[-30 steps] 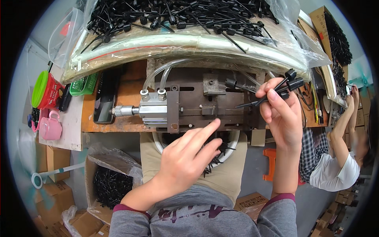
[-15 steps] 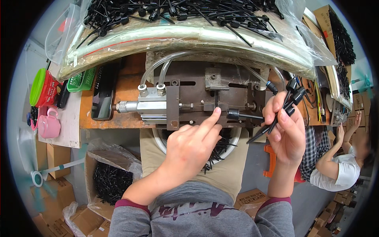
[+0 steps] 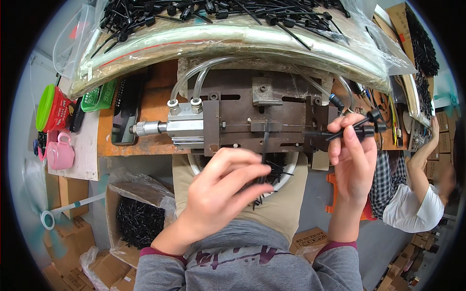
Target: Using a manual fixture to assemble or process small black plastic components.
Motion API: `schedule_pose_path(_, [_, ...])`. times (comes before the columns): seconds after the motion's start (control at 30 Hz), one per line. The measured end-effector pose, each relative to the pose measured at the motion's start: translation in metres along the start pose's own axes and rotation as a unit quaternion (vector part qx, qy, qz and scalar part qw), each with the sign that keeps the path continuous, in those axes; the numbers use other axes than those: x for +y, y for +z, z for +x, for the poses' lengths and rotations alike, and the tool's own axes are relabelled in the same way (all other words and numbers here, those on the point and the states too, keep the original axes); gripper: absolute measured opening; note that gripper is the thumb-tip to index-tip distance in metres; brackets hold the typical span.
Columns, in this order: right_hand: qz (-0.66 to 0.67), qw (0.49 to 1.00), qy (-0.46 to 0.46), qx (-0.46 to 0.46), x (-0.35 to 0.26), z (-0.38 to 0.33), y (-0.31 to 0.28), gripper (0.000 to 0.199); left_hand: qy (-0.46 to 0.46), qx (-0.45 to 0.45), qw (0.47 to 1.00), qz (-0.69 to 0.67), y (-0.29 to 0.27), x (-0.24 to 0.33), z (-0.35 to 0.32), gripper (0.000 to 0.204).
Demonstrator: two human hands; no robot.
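My left hand hovers just in front of the brown metal fixture, its fingers apart. A slim black plastic rod stands blurred in the air beside its fingertips, between the fixture and a white-rimmed container of black pieces at my lap. In my right hand, several black plastic rods with round knobs are pinched between thumb and fingers at the fixture's right end. A silver air cylinder is mounted on the fixture's left, and a thin straight metal pin spans to the small middle block.
Behind the fixture, a plastic-lined tray holds many knobbed black rods. A phone, green basket and pink mug are at the left. Below stands a carton of black pieces. Another person sits at the right.
The knobbed black rod at the fixture's right of centre is gone from there. My left hand has drawn back from the block and spread its fingers. The thin pin now shows across the fixture.
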State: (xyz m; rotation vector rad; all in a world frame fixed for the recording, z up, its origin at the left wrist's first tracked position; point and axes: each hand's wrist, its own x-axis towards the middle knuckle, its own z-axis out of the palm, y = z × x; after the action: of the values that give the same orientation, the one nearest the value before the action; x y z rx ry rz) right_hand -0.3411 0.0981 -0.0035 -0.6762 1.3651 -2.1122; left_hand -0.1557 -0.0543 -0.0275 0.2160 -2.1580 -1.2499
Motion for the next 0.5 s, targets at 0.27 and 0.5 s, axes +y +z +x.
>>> schedule_pose_path(0.27, [-0.323, 0.926, -0.192, 0.035, 0.01, -0.015, 0.011, 0.015, 0.113, -0.033, 0.942, 0.313, 0.03, -0.024, -0.002, 0.028])
schedule_pose_path(0.5, [-0.549, 0.743, -0.379, -0.052, 0.013, -0.023, 0.01, 0.038, 0.133, -0.04, 0.923, 0.359, 0.031, -0.021, 0.007, 0.025])
